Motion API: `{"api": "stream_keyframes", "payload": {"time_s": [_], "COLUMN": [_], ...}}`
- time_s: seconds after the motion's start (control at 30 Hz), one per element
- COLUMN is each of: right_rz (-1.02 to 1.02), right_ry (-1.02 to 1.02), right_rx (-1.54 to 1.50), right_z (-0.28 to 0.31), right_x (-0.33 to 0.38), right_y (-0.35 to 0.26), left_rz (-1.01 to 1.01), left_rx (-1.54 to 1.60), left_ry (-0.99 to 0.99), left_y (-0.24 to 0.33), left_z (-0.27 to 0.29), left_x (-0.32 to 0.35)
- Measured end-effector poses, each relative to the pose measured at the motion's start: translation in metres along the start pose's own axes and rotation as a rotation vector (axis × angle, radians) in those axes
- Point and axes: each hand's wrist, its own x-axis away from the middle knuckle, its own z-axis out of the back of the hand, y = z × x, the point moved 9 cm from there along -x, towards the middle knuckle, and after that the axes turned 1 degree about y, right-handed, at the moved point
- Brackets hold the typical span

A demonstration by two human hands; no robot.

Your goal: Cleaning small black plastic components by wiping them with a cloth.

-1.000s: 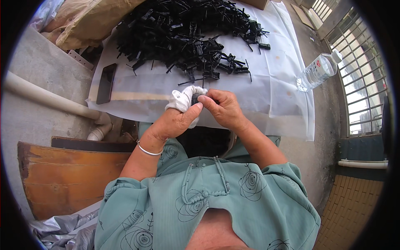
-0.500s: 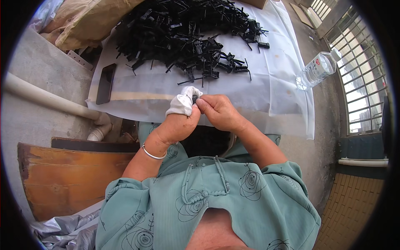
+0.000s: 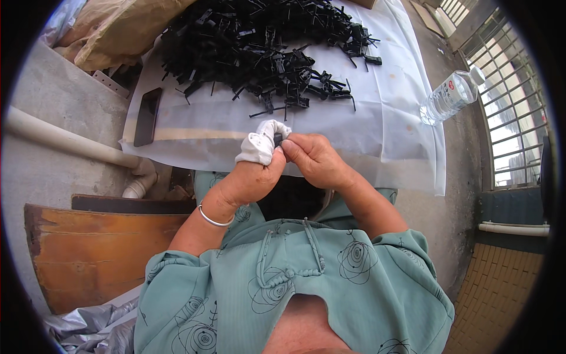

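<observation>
My left hand (image 3: 260, 159) has a white cloth covering (image 3: 257, 147) over its fingers, while the thumb is bare. Between it and my right hand (image 3: 312, 156) is a small black plastic piece (image 3: 277, 140), mostly hidden by the fingers. Both hands are closed on this piece, thumbs close together, above the near edge of the covered table. Beyond them lies a large heap of black plastic parts (image 3: 253, 53) with thin strips sticking out. The nearest parts of the heap are a short way past my fingertips.
White plastic sheeting (image 3: 377, 141) covers the table. A dark phone (image 3: 147, 117) lies at its left, and a clear water bottle (image 3: 451, 97) stands at the right edge. A brown sack (image 3: 127, 35) is at the far left. A wooden board (image 3: 106, 253) and a pipe (image 3: 71, 138) are left of me.
My hands stay together on the black piece, with only a slight shift of the fingers. The view has moved a little; the heap, phone and bottle lie as before.
</observation>
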Motion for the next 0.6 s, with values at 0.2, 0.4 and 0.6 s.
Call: {"api": "stream_keyframes", "payload": {"time_s": [0.2,0.4,0.6], "right_rz": [-0.039,-0.176,-0.161], "right_ry": [0.079,0.126,0.201], "right_rx": [-0.009,0.562,1.036], "right_z": [-0.010,0.049,0.061], "right_x": [0.004,-0.008,-0.038], "right_y": [0.018,0.027,0.038], "left_rz": [-0.155,-0.353,-0.337], "left_rx": [-0.390,-0.722,-0.660], "left_ry": [0.101,0.031,0.139], "left_y": [0.005,0.033,0.020], "left_z": [0.004,0.003,0.022], "left_x": [0.007,0.006,-0.010]}}
